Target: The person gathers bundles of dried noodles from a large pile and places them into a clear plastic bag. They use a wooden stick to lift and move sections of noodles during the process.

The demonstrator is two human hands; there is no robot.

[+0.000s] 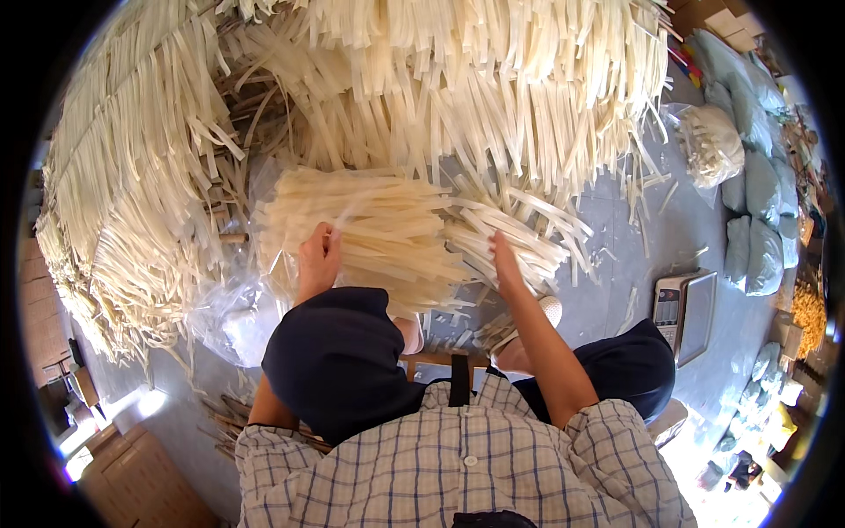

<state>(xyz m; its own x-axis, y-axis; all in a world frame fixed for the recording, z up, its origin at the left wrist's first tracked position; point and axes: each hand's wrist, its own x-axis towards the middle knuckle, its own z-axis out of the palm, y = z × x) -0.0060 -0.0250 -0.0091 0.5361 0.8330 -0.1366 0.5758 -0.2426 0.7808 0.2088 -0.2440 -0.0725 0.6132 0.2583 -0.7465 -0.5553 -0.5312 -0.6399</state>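
Observation:
A bundle of pale yellow, flat dried strips [376, 231] lies before me, partly inside a clear plastic bag [272, 267]. The strips look like dried noodles or bean curd; I cannot tell which. My left hand [320, 257] has its fingers curled on the bag's film, over the left part of the bundle. To the right, my right hand [507, 263] is held edge-on with straight fingers and nothing in it. It is at a looser heap of strips [518, 228] on the floor; whether it touches them is unclear.
Large racks of hanging strips [475, 99] rise ahead and to the left. At right are a digital scale [693, 317], a bag of strips [713, 145] and stacked filled bags [762, 191]. Strip scraps litter the grey floor [607, 231]. Cardboard boxes [148, 478] stand behind left.

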